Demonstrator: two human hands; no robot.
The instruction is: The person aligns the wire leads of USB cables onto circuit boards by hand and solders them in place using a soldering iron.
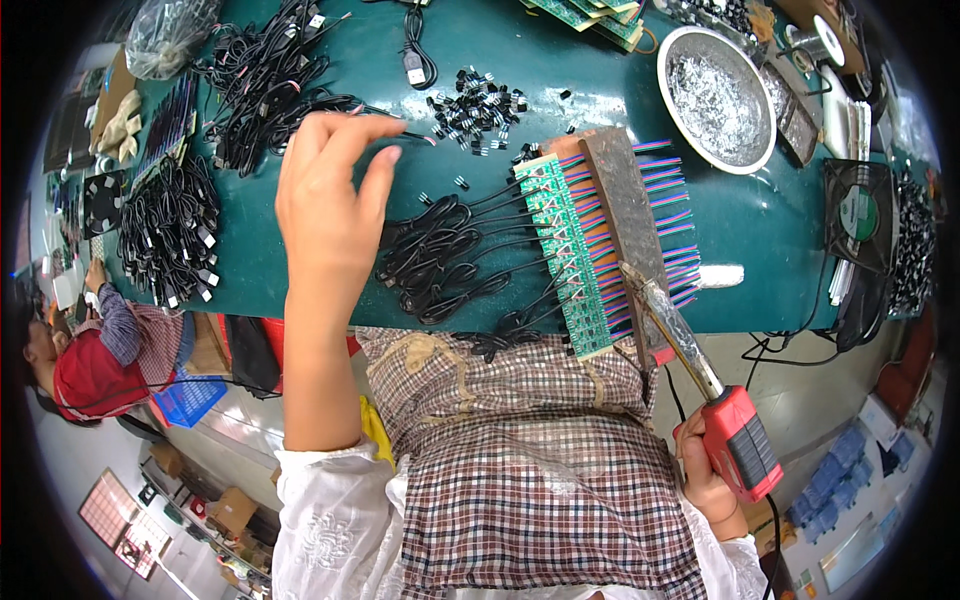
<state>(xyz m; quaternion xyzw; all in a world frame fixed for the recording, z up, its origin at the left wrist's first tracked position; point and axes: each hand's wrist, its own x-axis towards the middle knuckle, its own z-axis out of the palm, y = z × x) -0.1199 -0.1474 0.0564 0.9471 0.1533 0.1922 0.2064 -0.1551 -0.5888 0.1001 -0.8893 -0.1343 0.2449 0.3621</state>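
Note:
My left hand (335, 195) is raised over the table beside a heap of black cables (265, 110), thumb and index finger apart. A thin cable end with bare wires (420, 136) shows just past the index fingertip, apart from the thumb. My right hand (705, 470) grips a red and black soldering iron (738, 440). Its metal shaft points up and left, the tip over a dark bar (622, 200). The bar lies across striped ribbon wires (665, 215) attached to a row of green circuit boards (565, 260). Coiled black cables (440, 260) run to the boards' left side.
Small black parts (478, 110) lie loose behind the boards. A white-rimmed bowl (716, 100) of silvery bits stands at the back right, near a solder spool (815, 42). Bundled USB cables (170, 230) lie to the left. Another person (100, 345) sits at the far left.

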